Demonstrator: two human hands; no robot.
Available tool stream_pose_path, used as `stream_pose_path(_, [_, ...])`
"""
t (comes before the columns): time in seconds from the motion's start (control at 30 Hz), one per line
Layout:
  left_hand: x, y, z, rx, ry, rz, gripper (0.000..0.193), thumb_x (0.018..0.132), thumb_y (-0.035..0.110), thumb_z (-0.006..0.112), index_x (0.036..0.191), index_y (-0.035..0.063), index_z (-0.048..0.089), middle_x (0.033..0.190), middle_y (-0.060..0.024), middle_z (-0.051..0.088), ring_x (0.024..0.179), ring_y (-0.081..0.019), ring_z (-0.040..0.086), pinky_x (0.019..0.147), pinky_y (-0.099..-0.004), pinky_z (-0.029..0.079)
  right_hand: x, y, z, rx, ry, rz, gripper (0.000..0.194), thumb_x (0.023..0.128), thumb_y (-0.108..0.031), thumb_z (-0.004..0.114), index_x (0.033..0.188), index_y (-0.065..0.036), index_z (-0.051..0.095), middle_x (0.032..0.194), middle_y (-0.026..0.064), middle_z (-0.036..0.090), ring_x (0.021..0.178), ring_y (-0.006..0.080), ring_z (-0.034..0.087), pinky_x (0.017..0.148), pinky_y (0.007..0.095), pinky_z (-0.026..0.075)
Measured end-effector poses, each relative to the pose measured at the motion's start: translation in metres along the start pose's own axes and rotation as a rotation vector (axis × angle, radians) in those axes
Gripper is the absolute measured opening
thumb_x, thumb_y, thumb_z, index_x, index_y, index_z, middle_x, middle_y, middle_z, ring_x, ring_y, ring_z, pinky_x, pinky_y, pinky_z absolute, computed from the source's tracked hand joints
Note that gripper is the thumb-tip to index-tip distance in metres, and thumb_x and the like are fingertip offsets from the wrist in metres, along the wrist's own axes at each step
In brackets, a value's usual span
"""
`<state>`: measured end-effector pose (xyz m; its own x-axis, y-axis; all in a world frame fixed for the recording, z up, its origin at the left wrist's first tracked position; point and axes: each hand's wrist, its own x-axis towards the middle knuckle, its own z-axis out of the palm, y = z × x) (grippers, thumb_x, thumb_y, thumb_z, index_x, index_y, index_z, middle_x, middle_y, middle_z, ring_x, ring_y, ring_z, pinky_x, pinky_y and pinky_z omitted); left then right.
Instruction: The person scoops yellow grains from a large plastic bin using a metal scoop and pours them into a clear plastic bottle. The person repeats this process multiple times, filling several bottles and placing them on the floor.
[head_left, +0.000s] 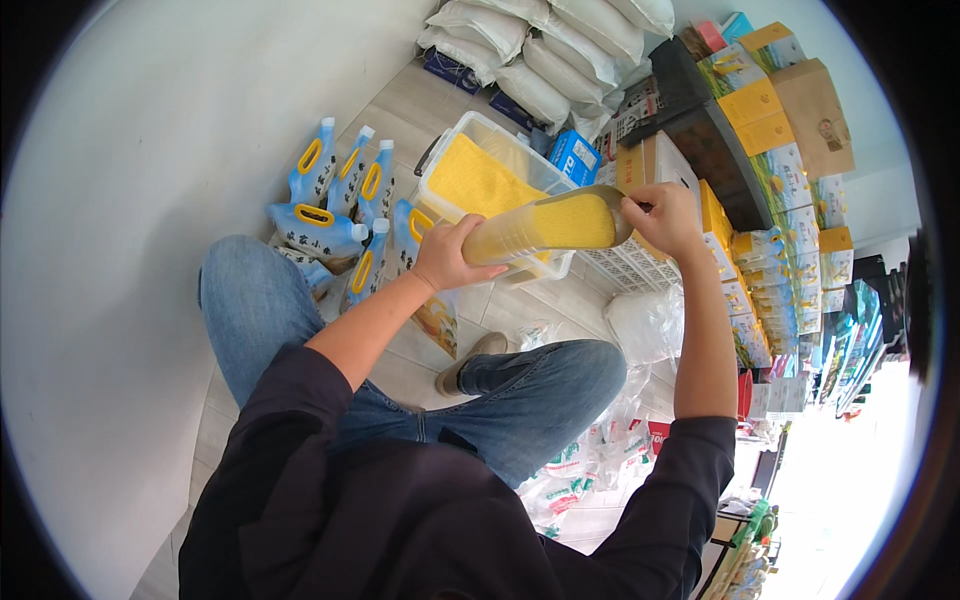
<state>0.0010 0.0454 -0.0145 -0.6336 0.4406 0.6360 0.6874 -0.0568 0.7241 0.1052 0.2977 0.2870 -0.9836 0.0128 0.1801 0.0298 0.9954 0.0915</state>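
My left hand (454, 255) grips the narrow end of a clear plastic funnel (499, 236), which looks like a cut bottle. In my right hand (664, 214) is the handle end of a metal scoop (619, 214). Yellow millet-like grain (574, 223) fills the scoop, whose front meets the funnel's wide mouth. Grain shows inside the funnel too. Behind and below my left hand is a spout pouch (436, 319) with a yellow handle. My fingers hide whether the funnel enters its spout. Beyond them, a clear plastic bin (559, 184) holds more of the yellow grain.
Several blue spout pouches (311, 180) with white caps stand at left by the wall; one pouch (319, 229) leans over. White sacks (536, 82) are piled at the back. Stacked boxes (757, 112) and a white plastic crate (630, 270) line the right. Plastic bags (562, 480) litter the floor.
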Motion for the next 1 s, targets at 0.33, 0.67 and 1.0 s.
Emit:
stream_pose_path(0.33, [0.000,-0.003,0.000,-0.010,0.020,-0.021,0.074,0.068,0.053,0.099,0.121,0.0096,0.069,0.101,-0.0134,0.079,0.088,-0.0355,0.078,0.078,-0.0415,0.061,0.013,-0.025,-0.038,-0.231,0.045,-0.146,0.026,0.086,-0.026,0.072,0.070,-0.006,0.069,0.067,0.0141,0.065,0.068,0.0378,0.066,0.063,0.0500,0.051])
stream_pose_path(0.67, [-0.001,-0.013,0.003,-0.008,0.052,-0.007,0.079,0.067,0.059,0.098,0.122,0.0088,0.070,0.096,-0.0154,0.077,0.087,-0.0364,0.077,0.077,-0.0428,0.060,0.005,0.064,0.080,-0.245,-0.152,0.336,0.034,0.092,-0.042,0.068,0.090,-0.012,0.084,0.087,0.0127,0.079,0.084,0.0363,0.076,0.076,0.0486,0.059])
stream_pose_path(1.0, [0.002,-0.012,-0.002,0.017,0.008,-0.029,0.077,0.066,0.059,0.098,0.122,0.0124,0.071,0.086,-0.0103,0.074,0.077,-0.0325,0.073,0.073,-0.0426,0.058,0.073,-0.034,0.335,0.122,-0.399,0.621,0.050,0.094,-0.053,0.066,0.105,-0.009,0.086,0.105,0.0170,0.083,0.102,0.0352,0.080,0.091,0.0474,0.061])
